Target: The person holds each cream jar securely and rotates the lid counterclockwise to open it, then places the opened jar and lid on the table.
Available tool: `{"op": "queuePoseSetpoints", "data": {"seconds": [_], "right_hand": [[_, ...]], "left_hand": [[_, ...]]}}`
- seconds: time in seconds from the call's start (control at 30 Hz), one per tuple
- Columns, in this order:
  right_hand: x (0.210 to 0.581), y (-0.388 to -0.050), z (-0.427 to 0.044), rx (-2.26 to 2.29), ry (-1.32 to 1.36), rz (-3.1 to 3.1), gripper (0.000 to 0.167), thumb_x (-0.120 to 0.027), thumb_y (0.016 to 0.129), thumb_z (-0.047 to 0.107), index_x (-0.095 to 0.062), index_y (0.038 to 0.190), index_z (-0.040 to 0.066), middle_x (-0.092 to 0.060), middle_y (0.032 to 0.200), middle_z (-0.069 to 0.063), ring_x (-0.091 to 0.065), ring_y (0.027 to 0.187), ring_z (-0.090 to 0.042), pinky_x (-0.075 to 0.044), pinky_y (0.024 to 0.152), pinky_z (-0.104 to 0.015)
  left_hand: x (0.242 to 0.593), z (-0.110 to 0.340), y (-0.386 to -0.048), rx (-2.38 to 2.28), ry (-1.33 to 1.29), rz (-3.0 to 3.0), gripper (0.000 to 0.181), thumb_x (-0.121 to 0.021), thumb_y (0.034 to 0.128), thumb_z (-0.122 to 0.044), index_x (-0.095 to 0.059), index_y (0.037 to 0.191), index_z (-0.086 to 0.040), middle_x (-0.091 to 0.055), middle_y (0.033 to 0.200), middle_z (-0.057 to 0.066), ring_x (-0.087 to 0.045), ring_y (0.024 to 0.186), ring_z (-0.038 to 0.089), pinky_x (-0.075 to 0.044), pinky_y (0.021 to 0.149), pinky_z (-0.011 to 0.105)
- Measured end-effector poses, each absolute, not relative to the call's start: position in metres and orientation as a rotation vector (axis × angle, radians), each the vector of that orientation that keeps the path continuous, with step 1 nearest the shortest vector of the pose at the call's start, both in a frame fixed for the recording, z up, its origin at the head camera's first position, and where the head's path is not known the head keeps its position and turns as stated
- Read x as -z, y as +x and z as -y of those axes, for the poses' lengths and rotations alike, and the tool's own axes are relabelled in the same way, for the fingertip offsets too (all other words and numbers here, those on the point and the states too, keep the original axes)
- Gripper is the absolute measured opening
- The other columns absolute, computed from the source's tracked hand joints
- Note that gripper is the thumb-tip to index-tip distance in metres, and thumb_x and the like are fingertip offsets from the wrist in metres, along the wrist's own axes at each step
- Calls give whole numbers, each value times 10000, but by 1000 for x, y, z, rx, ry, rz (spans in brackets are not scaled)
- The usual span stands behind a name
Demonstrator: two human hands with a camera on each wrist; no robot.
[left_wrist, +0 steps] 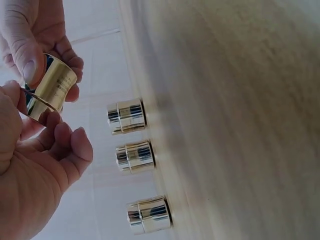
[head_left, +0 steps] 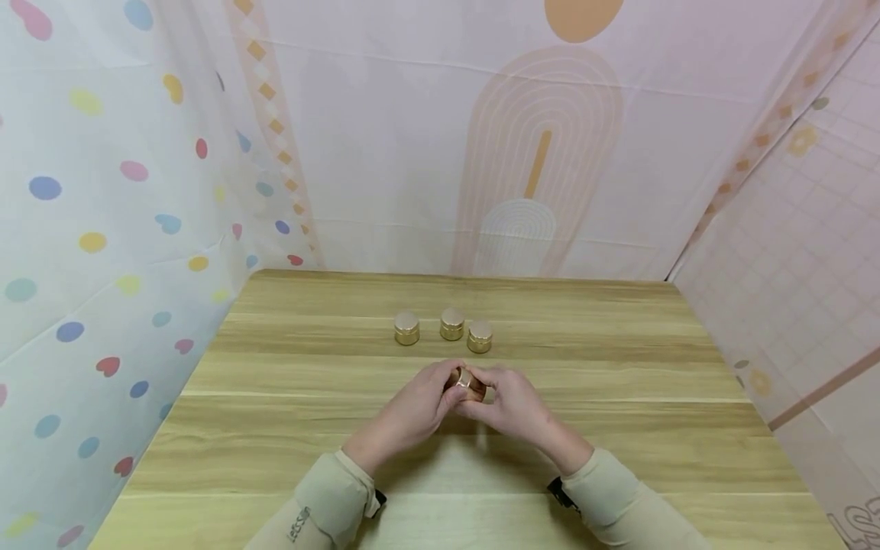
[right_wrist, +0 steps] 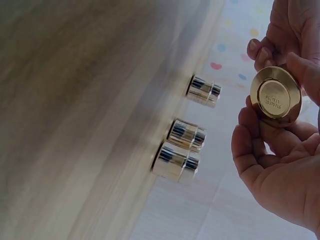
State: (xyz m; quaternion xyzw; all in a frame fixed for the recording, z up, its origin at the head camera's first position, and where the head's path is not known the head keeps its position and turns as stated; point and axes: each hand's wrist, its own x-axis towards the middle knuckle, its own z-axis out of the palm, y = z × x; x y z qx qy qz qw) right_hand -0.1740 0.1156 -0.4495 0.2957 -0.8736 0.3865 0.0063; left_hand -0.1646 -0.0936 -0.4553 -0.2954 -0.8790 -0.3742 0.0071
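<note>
I'm watching through the head camera, where both hands meet over the near middle of the tabletop (head_left: 275, 428). The left hand (head_left: 415, 409) and the right hand (head_left: 514, 403) are both curled around one gold jar (head_left: 471, 388), pinching it from opposite sides with thumbs and fingers. From my wrist feeds I can tell the jar is held up off the wood and tilted; its round end faces the right wrist camera, with two lines of small print (right_wrist: 273, 102) on it.

Just beyond the hands I count three more gold jars standing upright: a left one (head_left: 407, 329), a middle one (head_left: 451, 325) and a right one (head_left: 480, 337). The middle and right ones sit close together; I can't tell whether they touch. The left one stands a little apart from them.

I also see pale sleeves (head_left: 326, 493) reaching in from the bottom edge, dark lettering (head_left: 299, 524) on the left one. A dotted cloth (head_left: 89, 298) hangs on my left, and an arch-printed cloth (head_left: 385, 168) hangs behind the tabletop.
</note>
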Motion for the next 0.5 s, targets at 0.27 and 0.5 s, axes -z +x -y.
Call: {"op": "queuePoseSetpoints", "data": {"seconds": [0.27,0.5], "right_hand": [[451,-174,-119,-1193,854,2756,553,-901,877,223,-720,1379,77,-798,1235,-97,-739,1090,-217,-619,976,-432],[451,-175,-119,-1118,786,2793,579,-961,798,237,-762,1334,142,-784,1300,-58,-687,1273,-327,-528,1128,-556]], "left_hand": [[454,97,-158,1132,-762,2808,587,-665,1057,-346,-527,1535,-32,-618,1494,207,-571,1417,394,-450,1210,580],[453,102,-158,1073,-813,2750,551,-757,996,-261,-602,1491,-76,-678,1445,148,-629,1356,354,-500,1166,563]]}}
